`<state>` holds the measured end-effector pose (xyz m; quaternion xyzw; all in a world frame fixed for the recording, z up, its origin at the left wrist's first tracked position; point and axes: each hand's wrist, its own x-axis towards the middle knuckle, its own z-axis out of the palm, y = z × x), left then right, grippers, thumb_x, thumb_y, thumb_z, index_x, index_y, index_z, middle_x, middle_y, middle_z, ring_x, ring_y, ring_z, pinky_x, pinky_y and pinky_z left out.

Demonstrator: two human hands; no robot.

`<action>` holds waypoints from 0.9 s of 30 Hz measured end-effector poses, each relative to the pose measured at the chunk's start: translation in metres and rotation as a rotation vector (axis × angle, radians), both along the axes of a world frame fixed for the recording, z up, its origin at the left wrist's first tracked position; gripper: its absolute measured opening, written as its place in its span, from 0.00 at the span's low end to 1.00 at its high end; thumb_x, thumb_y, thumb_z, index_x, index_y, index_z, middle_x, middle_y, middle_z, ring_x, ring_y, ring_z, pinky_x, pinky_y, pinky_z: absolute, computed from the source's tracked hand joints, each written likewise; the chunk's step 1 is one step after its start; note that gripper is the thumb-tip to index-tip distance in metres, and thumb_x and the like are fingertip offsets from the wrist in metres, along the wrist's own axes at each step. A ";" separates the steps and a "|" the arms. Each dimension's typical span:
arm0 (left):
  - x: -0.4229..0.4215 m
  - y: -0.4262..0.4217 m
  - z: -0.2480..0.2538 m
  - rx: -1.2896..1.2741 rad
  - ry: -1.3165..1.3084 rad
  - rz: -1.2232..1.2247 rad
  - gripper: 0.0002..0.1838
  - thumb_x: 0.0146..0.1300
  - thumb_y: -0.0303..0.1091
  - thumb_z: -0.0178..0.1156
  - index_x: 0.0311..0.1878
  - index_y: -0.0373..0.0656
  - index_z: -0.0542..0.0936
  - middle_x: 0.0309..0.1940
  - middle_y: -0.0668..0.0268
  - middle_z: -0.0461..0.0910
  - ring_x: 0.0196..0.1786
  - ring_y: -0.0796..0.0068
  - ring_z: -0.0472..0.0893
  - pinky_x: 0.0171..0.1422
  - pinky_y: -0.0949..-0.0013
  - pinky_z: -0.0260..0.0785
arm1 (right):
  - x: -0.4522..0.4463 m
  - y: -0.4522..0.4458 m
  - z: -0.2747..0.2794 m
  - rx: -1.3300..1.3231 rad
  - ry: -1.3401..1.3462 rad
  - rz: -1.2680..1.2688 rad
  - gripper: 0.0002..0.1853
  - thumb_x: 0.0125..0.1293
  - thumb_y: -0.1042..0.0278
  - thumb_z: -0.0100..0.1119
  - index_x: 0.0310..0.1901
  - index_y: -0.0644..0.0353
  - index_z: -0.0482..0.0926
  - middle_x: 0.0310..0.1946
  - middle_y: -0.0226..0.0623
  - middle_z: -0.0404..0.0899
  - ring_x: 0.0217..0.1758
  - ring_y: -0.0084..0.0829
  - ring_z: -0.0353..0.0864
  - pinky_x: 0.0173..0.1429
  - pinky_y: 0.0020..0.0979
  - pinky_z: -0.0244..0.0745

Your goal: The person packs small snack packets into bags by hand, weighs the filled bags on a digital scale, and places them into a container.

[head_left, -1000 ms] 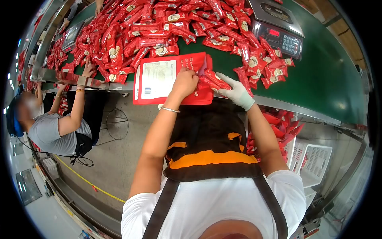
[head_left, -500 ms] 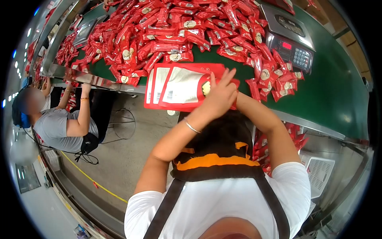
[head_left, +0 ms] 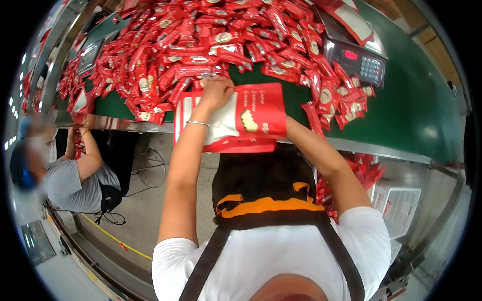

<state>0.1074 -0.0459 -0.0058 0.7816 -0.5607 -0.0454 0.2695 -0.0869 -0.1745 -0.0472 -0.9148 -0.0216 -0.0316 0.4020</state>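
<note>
Several flat red-and-white printed pouches (head_left: 261, 108) lie stacked in front of me, overhanging the table's near edge. My left hand (head_left: 217, 94), with a bracelet at the wrist, reaches over the stack. Its fingers are curled and closed at the pouches' upper edge, and their tips are partly hidden. My right hand is out of sight beneath the right end of the stack, where my right forearm (head_left: 319, 150) goes under it; the pouches rest in its grip. Just beyond my left hand begins a large heap of small red wrapped packets (head_left: 193, 60).
A digital scale (head_left: 359, 65) with a lit display stands at the back right, a red-and-white pouch (head_left: 349, 20) above its pan. Another scale (head_left: 93, 55) is at the far left. A co-worker in grey (head_left: 75, 183) works along the left. A white basket (head_left: 401, 210) sits below the table.
My left hand has moved from the pouches' right end to their upper left edge. The pouches have shifted slightly and are less fanned out. A pouch now shows over the right scale's pan.
</note>
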 end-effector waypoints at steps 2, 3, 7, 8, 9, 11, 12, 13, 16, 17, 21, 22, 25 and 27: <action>-0.017 0.005 0.007 0.005 -0.107 0.139 0.04 0.59 0.33 0.60 0.36 0.49 0.82 0.36 0.66 0.83 0.49 0.62 0.79 0.61 0.51 0.57 | 0.003 0.000 -0.002 0.013 -0.003 -0.002 0.17 0.62 0.59 0.59 0.47 0.62 0.82 0.42 0.49 0.83 0.48 0.48 0.82 0.53 0.40 0.76; -0.026 0.012 0.016 0.061 -0.112 0.211 0.07 0.61 0.33 0.60 0.41 0.49 0.83 0.41 0.65 0.84 0.53 0.62 0.79 0.63 0.48 0.56 | 0.004 -0.001 -0.002 0.021 -0.005 -0.008 0.17 0.62 0.59 0.59 0.47 0.62 0.82 0.42 0.49 0.83 0.48 0.48 0.82 0.53 0.40 0.76; -0.077 0.051 0.040 -0.015 -0.119 0.282 0.28 0.65 0.33 0.54 0.69 0.45 0.67 0.70 0.59 0.67 0.75 0.56 0.61 0.77 0.41 0.38 | 0.002 -0.001 -0.002 0.052 -0.002 -0.036 0.17 0.62 0.59 0.59 0.47 0.62 0.82 0.42 0.49 0.83 0.48 0.48 0.82 0.52 0.40 0.76; -0.092 0.051 0.041 0.025 -0.063 0.287 0.31 0.67 0.33 0.51 0.73 0.43 0.61 0.74 0.58 0.60 0.78 0.52 0.56 0.79 0.41 0.30 | 0.003 0.001 -0.004 0.059 0.000 -0.038 0.17 0.62 0.59 0.59 0.47 0.62 0.82 0.42 0.48 0.83 0.48 0.48 0.82 0.52 0.40 0.76; -0.097 0.046 0.030 0.070 -0.107 0.331 0.31 0.69 0.35 0.49 0.74 0.41 0.59 0.75 0.56 0.58 0.78 0.50 0.54 0.79 0.39 0.33 | 0.003 0.002 -0.005 0.066 0.003 -0.042 0.17 0.62 0.59 0.59 0.47 0.62 0.82 0.42 0.48 0.83 0.48 0.48 0.82 0.52 0.40 0.76; -0.095 0.038 0.012 0.130 -0.110 0.405 0.31 0.71 0.36 0.46 0.75 0.40 0.56 0.77 0.55 0.54 0.79 0.49 0.52 0.78 0.35 0.34 | 0.002 0.003 -0.003 0.094 0.019 -0.056 0.17 0.62 0.60 0.59 0.47 0.62 0.82 0.43 0.48 0.83 0.48 0.47 0.82 0.52 0.40 0.76; -0.093 0.036 0.011 0.135 -0.119 0.367 0.31 0.71 0.36 0.46 0.76 0.39 0.55 0.78 0.55 0.53 0.79 0.48 0.51 0.78 0.34 0.35 | 0.000 0.000 0.000 0.119 0.030 -0.078 0.17 0.62 0.60 0.59 0.47 0.62 0.82 0.43 0.48 0.83 0.48 0.47 0.82 0.52 0.40 0.76; -0.093 0.038 0.010 0.144 -0.122 0.333 0.31 0.72 0.36 0.45 0.76 0.39 0.54 0.78 0.54 0.51 0.80 0.48 0.50 0.78 0.33 0.36 | -0.006 -0.004 0.003 0.176 0.054 -0.108 0.17 0.62 0.60 0.59 0.47 0.62 0.82 0.43 0.48 0.83 0.48 0.47 0.82 0.52 0.40 0.76; -0.092 0.039 0.007 0.110 -0.100 0.330 0.31 0.72 0.34 0.44 0.76 0.38 0.53 0.78 0.54 0.51 0.79 0.48 0.50 0.79 0.34 0.35 | -0.056 -0.015 0.047 0.410 -0.030 -0.544 0.17 0.62 0.60 0.59 0.47 0.62 0.82 0.43 0.48 0.83 0.48 0.47 0.82 0.52 0.40 0.76; -0.093 0.040 0.007 0.098 -0.082 0.327 0.31 0.72 0.34 0.44 0.76 0.38 0.53 0.78 0.54 0.51 0.79 0.48 0.50 0.79 0.34 0.35 | -0.083 -0.022 0.054 0.130 -0.276 -0.678 0.16 0.60 0.58 0.63 0.46 0.59 0.83 0.42 0.45 0.83 0.47 0.46 0.81 0.51 0.41 0.76; -0.091 0.043 0.000 0.038 -0.060 0.309 0.31 0.71 0.33 0.44 0.76 0.38 0.53 0.78 0.53 0.52 0.79 0.48 0.50 0.79 0.35 0.35 | -0.173 0.006 0.066 -0.533 -0.163 -0.961 0.23 0.58 0.60 0.68 0.57 0.52 0.80 0.46 0.44 0.78 0.50 0.47 0.76 0.56 0.43 0.73; -0.090 0.044 0.000 0.039 -0.049 0.305 0.31 0.71 0.33 0.44 0.76 0.38 0.53 0.78 0.53 0.52 0.79 0.48 0.51 0.79 0.34 0.35 | -0.180 0.009 0.055 -0.565 -0.041 -0.916 0.26 0.59 0.62 0.66 0.60 0.50 0.77 0.49 0.46 0.76 0.54 0.48 0.74 0.57 0.43 0.72; -0.087 0.041 0.001 0.035 -0.038 0.312 0.31 0.72 0.33 0.44 0.76 0.38 0.54 0.77 0.53 0.52 0.79 0.48 0.52 0.79 0.34 0.34 | -0.184 0.013 0.045 -0.416 0.066 -0.817 0.26 0.61 0.63 0.64 0.62 0.48 0.76 0.48 0.46 0.76 0.51 0.49 0.76 0.55 0.45 0.73; -0.089 0.041 0.000 0.052 -0.027 0.316 0.31 0.72 0.34 0.44 0.76 0.38 0.55 0.77 0.53 0.53 0.79 0.48 0.52 0.78 0.34 0.34 | -0.169 0.013 0.080 -0.450 -0.043 -0.796 0.24 0.63 0.64 0.62 0.62 0.50 0.76 0.48 0.51 0.76 0.50 0.51 0.76 0.54 0.46 0.74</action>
